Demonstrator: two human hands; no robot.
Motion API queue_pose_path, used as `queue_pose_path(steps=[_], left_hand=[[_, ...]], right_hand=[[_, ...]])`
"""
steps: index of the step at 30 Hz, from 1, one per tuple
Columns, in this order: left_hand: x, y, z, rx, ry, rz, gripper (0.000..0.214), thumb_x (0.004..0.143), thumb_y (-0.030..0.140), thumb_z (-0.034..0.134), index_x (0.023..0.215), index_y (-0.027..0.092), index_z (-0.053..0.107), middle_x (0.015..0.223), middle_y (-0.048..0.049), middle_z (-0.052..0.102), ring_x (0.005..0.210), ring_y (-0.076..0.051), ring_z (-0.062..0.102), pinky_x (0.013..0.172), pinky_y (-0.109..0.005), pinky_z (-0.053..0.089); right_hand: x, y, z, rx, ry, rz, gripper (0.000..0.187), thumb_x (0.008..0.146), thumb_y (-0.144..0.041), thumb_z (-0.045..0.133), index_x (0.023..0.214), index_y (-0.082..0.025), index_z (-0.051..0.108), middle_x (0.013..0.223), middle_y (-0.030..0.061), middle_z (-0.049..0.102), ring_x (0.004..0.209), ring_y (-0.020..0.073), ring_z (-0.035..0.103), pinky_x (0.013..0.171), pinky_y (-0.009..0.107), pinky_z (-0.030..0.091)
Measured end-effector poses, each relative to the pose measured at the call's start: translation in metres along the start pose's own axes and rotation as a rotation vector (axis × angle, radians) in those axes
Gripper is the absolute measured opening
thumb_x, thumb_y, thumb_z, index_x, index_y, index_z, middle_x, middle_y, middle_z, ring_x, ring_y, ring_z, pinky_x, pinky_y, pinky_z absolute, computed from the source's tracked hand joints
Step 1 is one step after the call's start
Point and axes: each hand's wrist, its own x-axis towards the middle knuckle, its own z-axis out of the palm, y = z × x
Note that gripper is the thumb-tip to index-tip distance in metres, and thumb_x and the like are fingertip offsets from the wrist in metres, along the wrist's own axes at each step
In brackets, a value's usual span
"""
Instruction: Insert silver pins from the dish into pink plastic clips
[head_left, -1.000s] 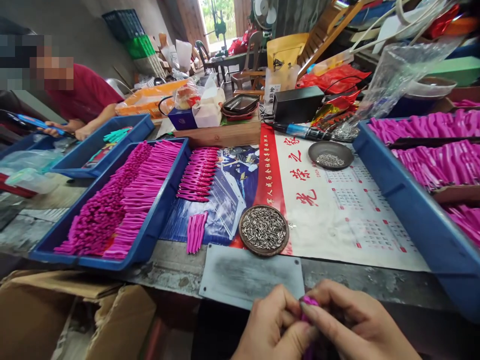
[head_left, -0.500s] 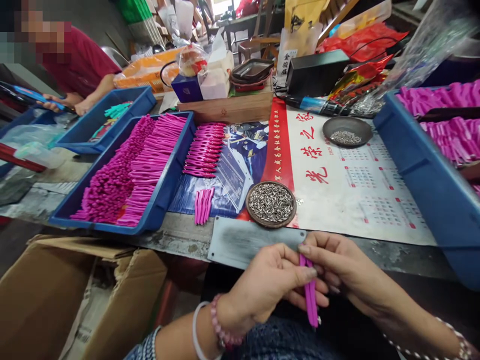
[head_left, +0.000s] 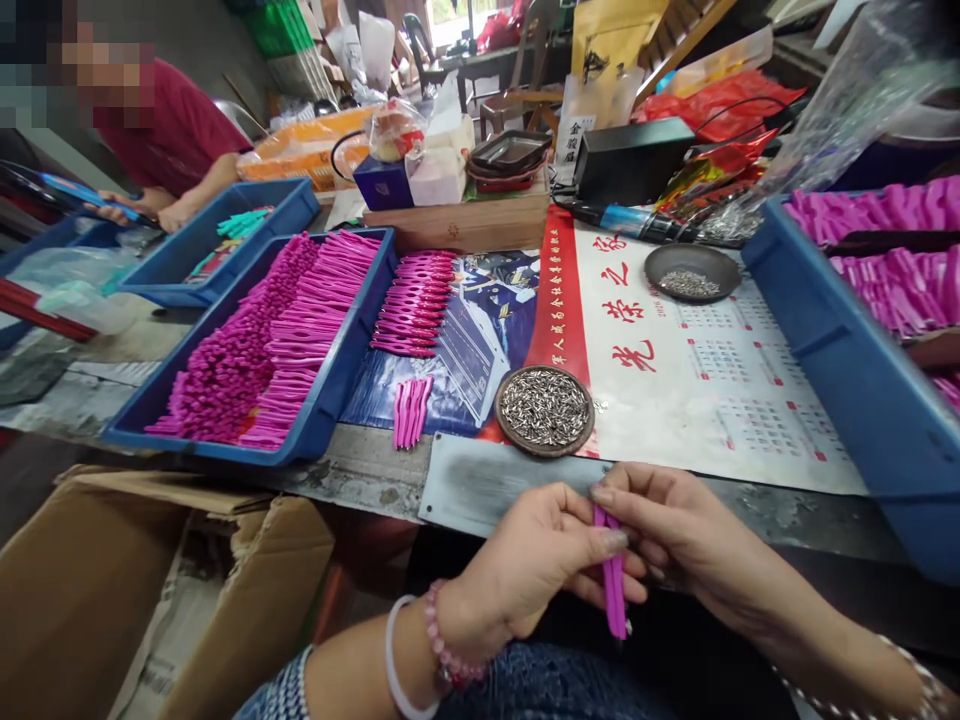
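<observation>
Head view: long blue plastic tray [head_left: 339,368], left on bench, probably placed for easy reach. Flat grey rectangular plate [head_left: 480,482] at bench edge. Bare left hand [head_left: 544,560] and bare right hand [head_left: 679,520] meet over lap, both grasping. Round brown bowl [head_left: 544,451] of small metal pieces [head_left: 546,405], presumably kept central for picking. Slim doubled magenta strip [head_left: 613,595]: left grips mid-length, right fingertips pinch upper end, likely for steadiness; long axis slopes down lapward.
</observation>
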Motion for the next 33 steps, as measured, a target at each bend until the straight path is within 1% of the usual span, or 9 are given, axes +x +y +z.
queue_pose_path(steps=[5, 9, 12, 16, 19, 24, 27, 30, 33], left_hand=[[-0.006, -0.004, -0.003, 0.093, 0.005, 0.103, 0.040, 0.073, 0.040, 0.079, 0.083, 0.015, 0.050, 0.070, -0.0057, 0.069, 0.060, -0.014, 0.067, 0.055, -0.021, 0.051], [-0.010, -0.004, -0.001, 0.134, 0.009, 0.164, 0.039, 0.075, 0.042, 0.077, 0.081, 0.015, 0.051, 0.068, -0.0045, 0.067, 0.060, -0.011, 0.063, 0.056, -0.021, 0.048], [-0.011, -0.004, -0.001, 0.113, -0.014, 0.185, 0.038, 0.076, 0.042, 0.077, 0.080, 0.014, 0.051, 0.067, -0.0035, 0.066, 0.057, -0.010, 0.062, 0.054, -0.020, 0.048], [-0.009, -0.009, -0.002, 0.009, -0.038, 0.157, 0.039, 0.073, 0.039, 0.080, 0.080, 0.014, 0.052, 0.067, -0.0039, 0.068, 0.057, -0.011, 0.065, 0.053, -0.020, 0.052], [-0.008, -0.014, -0.002, -0.048, -0.011, 0.154, 0.037, 0.073, 0.037, 0.081, 0.081, 0.014, 0.052, 0.066, -0.0033, 0.068, 0.059, -0.012, 0.067, 0.054, -0.019, 0.053], [-0.009, -0.017, 0.000, -0.015, -0.018, 0.196, 0.040, 0.074, 0.041, 0.079, 0.081, 0.014, 0.051, 0.065, -0.0014, 0.065, 0.056, -0.009, 0.062, 0.052, -0.018, 0.050], [-0.010, -0.016, 0.002, 0.023, -0.006, 0.178, 0.042, 0.074, 0.044, 0.079, 0.081, 0.015, 0.050, 0.065, -0.0002, 0.064, 0.054, -0.009, 0.061, 0.051, -0.018, 0.050], [-0.009, -0.011, 0.003, 0.063, 0.011, 0.109, 0.044, 0.072, 0.045, 0.079, 0.085, 0.015, 0.050, 0.068, -0.0018, 0.066, 0.057, -0.011, 0.065, 0.054, -0.020, 0.053], [-0.004, -0.001, 0.003, 0.062, 0.011, 0.054, 0.047, 0.068, 0.047, 0.081, 0.086, 0.015, 0.050, 0.067, -0.0035, 0.067, 0.058, -0.014, 0.067, 0.054, -0.021, 0.054]], right_hand=[[-0.011, 0.001, 0.004, -0.162, 0.010, -0.148, 0.042, 0.075, -0.053, 0.077, 0.071, -0.014, 0.060, 0.051, -0.0012, 0.058, 0.042, 0.0071, 0.048, 0.041, 0.016, 0.033], [-0.016, 0.002, 0.005, -0.330, 0.018, -0.276, 0.040, 0.084, -0.052, 0.069, 0.070, -0.015, 0.061, 0.055, -0.0001, 0.059, 0.048, 0.0103, 0.051, 0.045, 0.019, 0.038], [-0.018, 0.002, 0.006, -0.358, 0.014, -0.323, 0.038, 0.086, -0.051, 0.066, 0.072, -0.016, 0.060, 0.058, -0.0002, 0.059, 0.050, 0.0115, 0.052, 0.046, 0.020, 0.042], [-0.016, 0.004, 0.006, -0.286, -0.020, -0.297, 0.037, 0.088, -0.051, 0.064, 0.075, -0.017, 0.059, 0.060, -0.0016, 0.056, 0.050, 0.0117, 0.054, 0.047, 0.021, 0.046], [-0.015, 0.009, 0.005, -0.287, -0.017, -0.298, 0.036, 0.089, -0.050, 0.063, 0.076, -0.017, 0.059, 0.062, -0.0015, 0.055, 0.050, 0.0115, 0.054, 0.046, 0.021, 0.047], [-0.017, 0.007, 0.007, -0.340, -0.009, -0.300, 0.038, 0.088, -0.052, 0.063, 0.076, -0.017, 0.059, 0.060, -0.0008, 0.056, 0.050, 0.0133, 0.056, 0.046, 0.023, 0.047], [-0.019, 0.001, 0.008, -0.398, -0.007, -0.290, 0.039, 0.088, -0.053, 0.061, 0.075, -0.016, 0.059, 0.059, 0.0001, 0.057, 0.049, 0.0141, 0.057, 0.046, 0.023, 0.048], [-0.015, -0.002, 0.006, -0.394, 0.002, -0.305, 0.040, 0.086, -0.052, 0.065, 0.070, -0.017, 0.056, 0.058, -0.0006, 0.056, 0.047, 0.0113, 0.054, 0.043, 0.020, 0.044], [-0.005, -0.003, 0.002, -0.260, -0.030, -0.215, 0.041, 0.082, -0.053, 0.069, 0.070, -0.018, 0.052, 0.052, -0.0043, 0.050, 0.040, 0.0081, 0.048, 0.036, 0.017, 0.033]])
